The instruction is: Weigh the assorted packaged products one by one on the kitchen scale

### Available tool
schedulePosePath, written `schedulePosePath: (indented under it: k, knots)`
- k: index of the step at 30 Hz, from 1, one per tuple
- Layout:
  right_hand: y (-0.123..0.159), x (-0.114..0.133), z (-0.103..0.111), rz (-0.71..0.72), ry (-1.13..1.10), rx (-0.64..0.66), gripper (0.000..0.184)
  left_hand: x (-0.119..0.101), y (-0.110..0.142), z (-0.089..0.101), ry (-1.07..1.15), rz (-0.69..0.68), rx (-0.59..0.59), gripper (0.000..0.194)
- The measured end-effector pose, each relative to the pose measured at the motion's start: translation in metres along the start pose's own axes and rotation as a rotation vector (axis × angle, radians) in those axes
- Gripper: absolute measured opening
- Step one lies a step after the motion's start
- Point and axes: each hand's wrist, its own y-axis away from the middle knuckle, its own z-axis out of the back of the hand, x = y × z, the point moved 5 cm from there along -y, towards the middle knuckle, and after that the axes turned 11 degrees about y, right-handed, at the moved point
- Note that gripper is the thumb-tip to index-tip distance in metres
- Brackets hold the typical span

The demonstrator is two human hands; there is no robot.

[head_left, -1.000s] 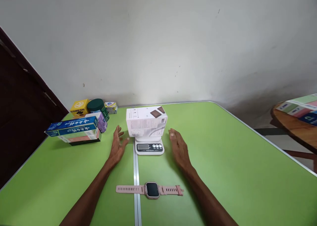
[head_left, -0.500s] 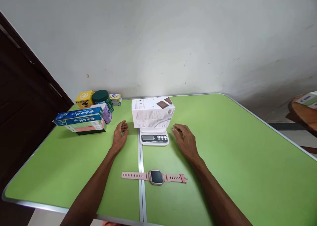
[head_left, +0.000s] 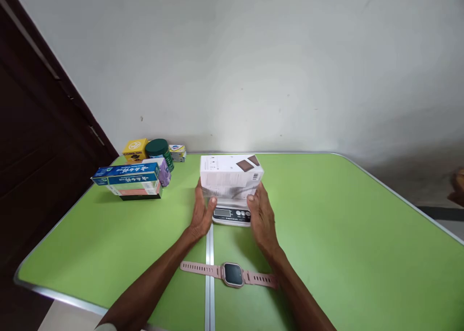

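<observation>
A white printed box (head_left: 231, 179) with brown squares on its top sits on a small white kitchen scale (head_left: 232, 221). The scale's dark panel, with a display and round buttons, faces me. My left hand (head_left: 202, 212) grips the box's left side, thumb at its lower front edge. On the other side my right hand (head_left: 261, 215) holds the box the same way, its thumb over the front corner. The fingers behind the box are mostly hidden. In front of the scale lies a pink-strapped smartwatch (head_left: 232, 274), its right strap end partly covered by my right wrist.
At the back left of the green table (head_left: 326, 234) are stacked toothpaste boxes (head_left: 126, 175), a yellow box (head_left: 135, 150), a green-lidded jar (head_left: 158, 148), a purple pack (head_left: 164, 171) and a small yellow-white box (head_left: 177, 152). A wall stands behind, a dark door at left.
Both hands have moved inward from beside the scale and closed on the sides of the white box. The whole view has shifted slightly; the box still rests on the scale.
</observation>
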Motion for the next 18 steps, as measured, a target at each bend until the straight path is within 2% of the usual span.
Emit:
schedulePosePath:
  k: [4, 7, 12, 18]
  knots:
    - [0.008, 0.011, 0.001, 0.057, 0.022, 0.012, 0.066, -0.011, 0.012, 0.004, 0.118, 0.016, -0.030, 0.085]
    - [0.018, 0.035, -0.007, 0.138, 0.011, 0.076, 0.064, -0.021, 0.030, 0.025, 0.137, 0.057, -0.122, 0.083]
    - [0.047, 0.083, -0.052, 0.207, -0.085, 0.269, 0.070, -0.037, 0.068, 0.089, 0.062, 0.094, -0.395, 0.092]
    - [0.089, 0.116, -0.136, 0.273, -0.217, 0.459, 0.079, -0.043, 0.112, 0.183, -0.181, 0.066, -0.708, 0.094]
